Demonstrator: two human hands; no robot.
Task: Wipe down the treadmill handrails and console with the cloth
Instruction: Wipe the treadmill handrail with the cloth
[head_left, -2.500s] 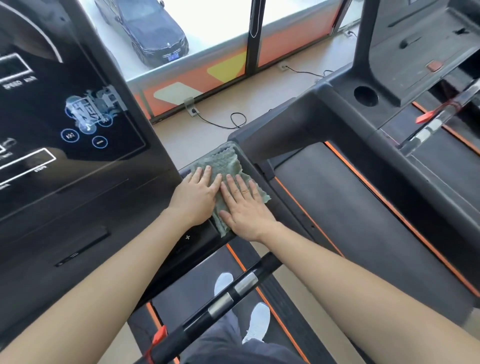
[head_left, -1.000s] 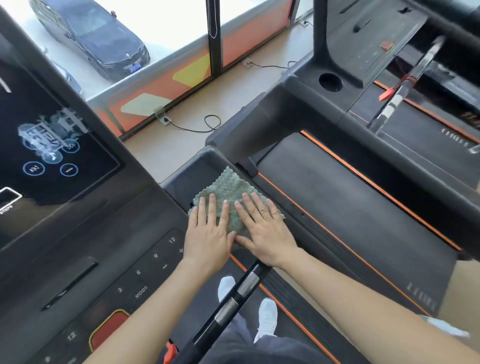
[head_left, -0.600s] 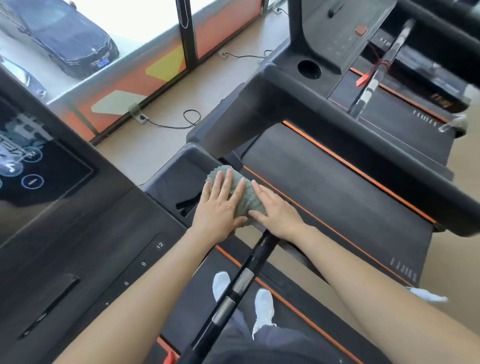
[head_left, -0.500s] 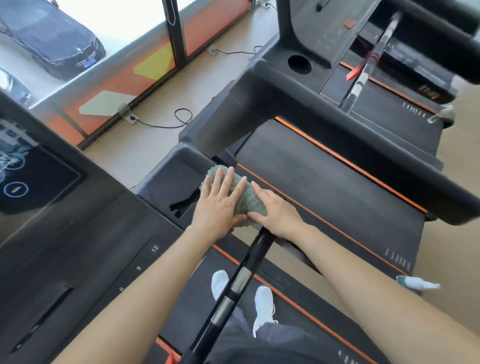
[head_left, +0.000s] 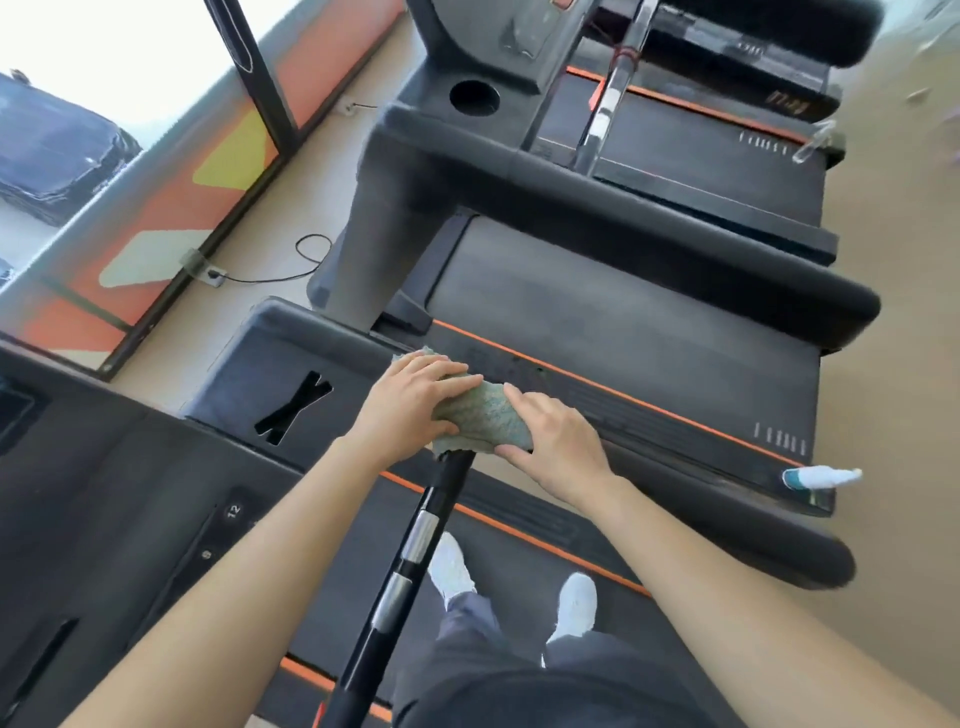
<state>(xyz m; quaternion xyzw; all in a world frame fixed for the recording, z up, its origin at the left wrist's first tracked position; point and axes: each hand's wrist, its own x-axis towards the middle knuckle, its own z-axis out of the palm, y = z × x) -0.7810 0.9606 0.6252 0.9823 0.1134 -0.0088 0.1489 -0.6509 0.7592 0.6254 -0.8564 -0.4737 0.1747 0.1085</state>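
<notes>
A green cloth (head_left: 485, 418) lies draped over the black right handrail, where the console's side tray (head_left: 291, 374) meets it. My left hand (head_left: 410, 402) covers the cloth's far end, fingers curled over it. My right hand (head_left: 550, 441) holds its near end, thumb under and fingers on top. A black crossbar with silver sensor bands (head_left: 410, 551) runs from under the cloth toward me. The handrail's free part (head_left: 727, 525) extends to the right. The console panel (head_left: 104, 519) with number keys fills the lower left.
A second treadmill with its own thick handrail (head_left: 649, 234) and cup holder (head_left: 474, 97) stands just beyond. A white spray bottle (head_left: 821, 477) lies on the right at the neighbouring deck's end. My white shoes (head_left: 454, 569) stand on the belt below. Window and floor cable at left.
The cloth has slid from the tray's flat top onto the handrail and bunched up. Both hands went from lying flat on it to wrapping around it. My head turned right.
</notes>
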